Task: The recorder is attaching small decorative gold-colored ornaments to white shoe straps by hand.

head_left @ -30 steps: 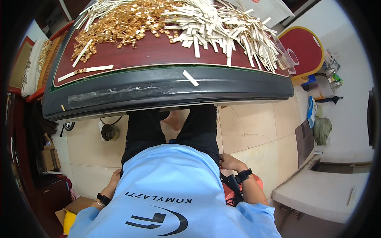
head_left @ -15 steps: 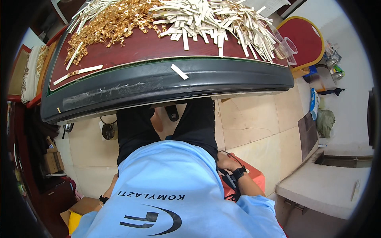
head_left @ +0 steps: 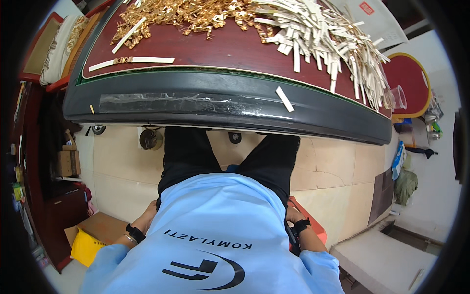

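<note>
My left hand (head_left: 149,214) hangs beside my left hip, its fingers hidden against my body. On the other side, my right hand (head_left: 293,215) rests by my hip close to a red plastic stool (head_left: 312,224), and its fingers are hidden too. In front of me a table has a padded black edge (head_left: 235,115). It bears a heap of gold metal clip-like pieces (head_left: 196,18) and a pile of white strips (head_left: 316,39). Near its left front lies a white strip with gold pieces around it (head_left: 152,60). One loose strip (head_left: 284,99) lies on the black edge.
Clear plastic cups (head_left: 399,97) stand at the table's right corner, before a red-backed chair (head_left: 406,81). A cardboard box (head_left: 105,228) with a yellow bag (head_left: 87,247) sits on the left. At the lower right is a white ledge (head_left: 382,257).
The view has swung, so the table sits further right in the picture. My left hand has come into sight beside my hip. My right hand remains low at my right side.
</note>
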{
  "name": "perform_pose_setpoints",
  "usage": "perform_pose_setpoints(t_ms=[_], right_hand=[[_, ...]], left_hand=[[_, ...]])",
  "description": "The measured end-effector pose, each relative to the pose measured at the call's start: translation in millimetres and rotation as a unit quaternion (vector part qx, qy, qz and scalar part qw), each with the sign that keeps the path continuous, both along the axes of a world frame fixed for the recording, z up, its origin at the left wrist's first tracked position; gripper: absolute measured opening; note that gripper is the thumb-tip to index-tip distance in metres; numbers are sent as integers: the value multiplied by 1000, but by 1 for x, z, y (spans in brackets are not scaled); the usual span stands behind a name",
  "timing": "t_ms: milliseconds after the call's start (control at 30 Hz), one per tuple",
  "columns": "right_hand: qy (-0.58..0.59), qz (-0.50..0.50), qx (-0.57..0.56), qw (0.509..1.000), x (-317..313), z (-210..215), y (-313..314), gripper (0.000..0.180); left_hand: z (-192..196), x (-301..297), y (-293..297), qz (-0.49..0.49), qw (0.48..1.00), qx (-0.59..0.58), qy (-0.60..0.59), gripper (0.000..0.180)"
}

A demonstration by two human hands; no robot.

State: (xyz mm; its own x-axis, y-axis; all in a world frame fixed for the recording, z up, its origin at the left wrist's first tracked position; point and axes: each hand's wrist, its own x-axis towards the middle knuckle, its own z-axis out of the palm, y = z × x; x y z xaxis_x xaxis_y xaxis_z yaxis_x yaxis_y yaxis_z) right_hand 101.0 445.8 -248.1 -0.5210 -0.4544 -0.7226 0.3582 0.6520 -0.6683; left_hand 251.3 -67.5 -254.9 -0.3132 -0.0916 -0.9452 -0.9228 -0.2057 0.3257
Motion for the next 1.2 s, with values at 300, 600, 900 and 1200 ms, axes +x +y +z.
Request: perform_pose_setpoints(t_ms=[300,600,900,1200], right_hand=[[-34,-2,-8,999,28,-11,1,48],[-72,-2,5,997,-43,-10,2,47],[-60,-38,-2,997,-169,-21,-28,46],[6,-54,0,999,-235,-55,-47,45]], left_hand=[[32,-11,14,27,997,-55,-39,52],[7,-39,-14,145,985,76,-54,40],[16,-195,-68,128,990,35,-53,39],[-24,-268,-103,130,991,11,2,38]])
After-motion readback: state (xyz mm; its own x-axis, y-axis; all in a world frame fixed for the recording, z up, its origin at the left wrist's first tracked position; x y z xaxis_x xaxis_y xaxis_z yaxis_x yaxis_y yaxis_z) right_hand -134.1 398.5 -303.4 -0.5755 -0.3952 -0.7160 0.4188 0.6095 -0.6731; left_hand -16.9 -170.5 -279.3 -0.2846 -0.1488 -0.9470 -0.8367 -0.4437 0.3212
